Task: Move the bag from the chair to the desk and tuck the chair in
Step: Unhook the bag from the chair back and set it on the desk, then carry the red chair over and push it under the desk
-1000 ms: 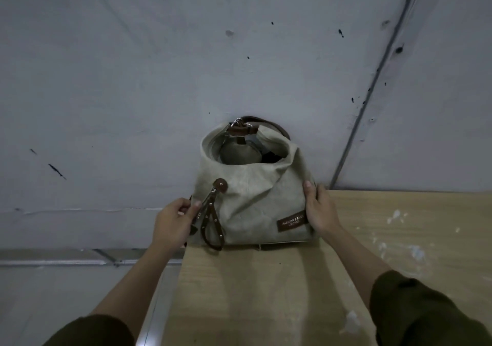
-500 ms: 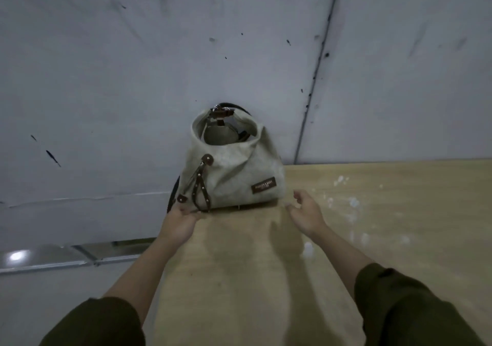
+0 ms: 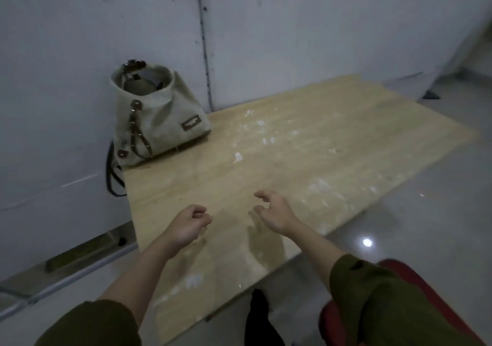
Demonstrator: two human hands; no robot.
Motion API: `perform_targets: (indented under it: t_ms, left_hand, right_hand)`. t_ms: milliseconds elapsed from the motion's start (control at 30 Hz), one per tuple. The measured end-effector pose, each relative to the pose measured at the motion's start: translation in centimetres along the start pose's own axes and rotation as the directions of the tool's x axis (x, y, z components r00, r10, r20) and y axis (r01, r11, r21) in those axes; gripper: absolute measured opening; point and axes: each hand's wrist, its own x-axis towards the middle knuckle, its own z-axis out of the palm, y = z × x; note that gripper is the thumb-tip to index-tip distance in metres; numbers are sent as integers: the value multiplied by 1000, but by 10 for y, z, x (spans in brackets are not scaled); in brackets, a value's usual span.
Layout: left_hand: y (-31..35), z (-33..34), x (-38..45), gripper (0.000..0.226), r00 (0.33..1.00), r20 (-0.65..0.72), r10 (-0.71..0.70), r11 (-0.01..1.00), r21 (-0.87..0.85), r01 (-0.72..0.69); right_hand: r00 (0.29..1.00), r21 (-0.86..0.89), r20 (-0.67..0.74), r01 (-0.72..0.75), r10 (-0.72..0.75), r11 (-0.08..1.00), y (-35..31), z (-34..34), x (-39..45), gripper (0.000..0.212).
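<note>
A beige canvas bag with brown leather trim stands upright on the far left corner of the wooden desk, against the wall. Its dark strap hangs over the desk's left edge. My left hand hovers over the near part of the desk with the fingers curled into a loose fist, holding nothing. My right hand is beside it, fingers apart and bent, also holding nothing. Both hands are well short of the bag. A red chair shows at the bottom right, partly hidden by my right sleeve.
A grey wall runs behind the desk. White smears dot the desktop. Glossy grey floor lies to the right of the desk, with a bright light reflection. A dark shape, perhaps a chair leg or shoe, sits below the desk's near edge.
Both hands let go of the bag and drew back toward me. The view swung right and pulled away, so the bag now sits far left and the red chair has come into view.
</note>
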Motion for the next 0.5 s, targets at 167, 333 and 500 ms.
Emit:
perform_targets:
  t_ms: [167,333,500]
  left_hand:
    - [-15,51,-38,26,982,182,58,995,64,-71]
    - [-19,124,-81,28,906,418,61,976,166,-143]
    - [-9,198,-125,22,788,605,115,937,198,-289]
  right_hand:
    - [991,55,-74,-105,109,993,37,-15,-93,34]
    - [941,127,-200,-250,272,960,77,-46,-194,24]
    - [867,126,-363,-319,343,939,109,-83,-279,20]
